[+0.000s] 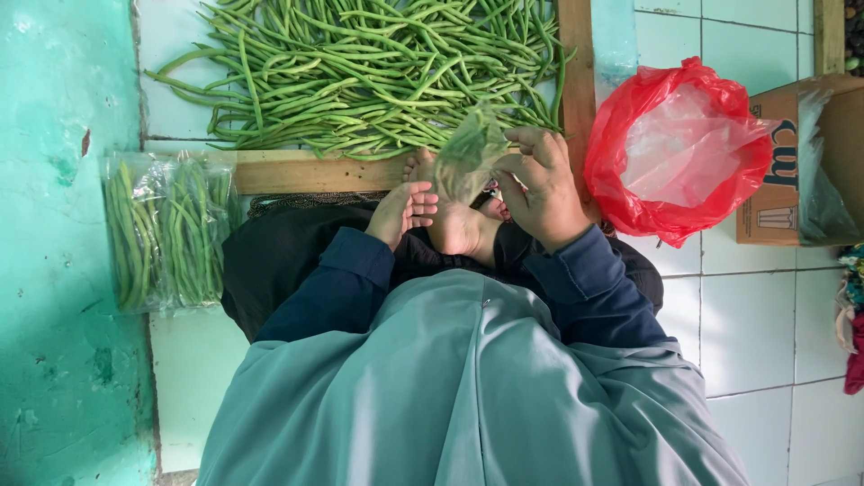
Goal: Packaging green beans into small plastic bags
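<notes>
Small clear plastic bag [470,155] — crumpled, raised upright, before the green bean pile [360,72]
</notes>
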